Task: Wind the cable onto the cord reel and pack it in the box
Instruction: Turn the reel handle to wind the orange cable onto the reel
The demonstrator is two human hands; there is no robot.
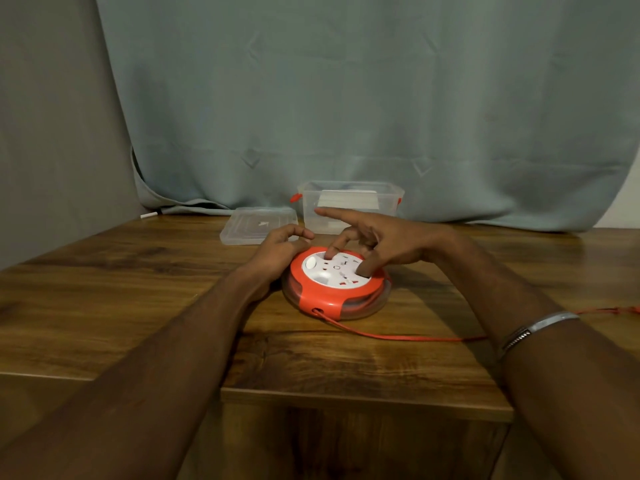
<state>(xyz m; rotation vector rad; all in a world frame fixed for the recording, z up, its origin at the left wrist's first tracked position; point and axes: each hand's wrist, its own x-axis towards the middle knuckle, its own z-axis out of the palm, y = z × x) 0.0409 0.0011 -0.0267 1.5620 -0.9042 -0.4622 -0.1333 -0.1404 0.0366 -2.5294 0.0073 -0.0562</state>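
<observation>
Left hand (280, 251) steadied the cord reel (336, 284), right hand's (377, 242) loose grip turned its hub; red cable (398, 337) trailed, box (349, 206) empty.

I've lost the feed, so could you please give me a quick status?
Left hand steadying cord reel, right hand on its top. Red cable still trailing out. Box open, unobstructed.

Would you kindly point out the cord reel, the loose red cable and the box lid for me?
cord reel (335, 271): head view, on its white socket face.
red cable (391, 337): head view, on the loose run across the table.
box lid (249, 226): head view, on its clear top panel.
</observation>
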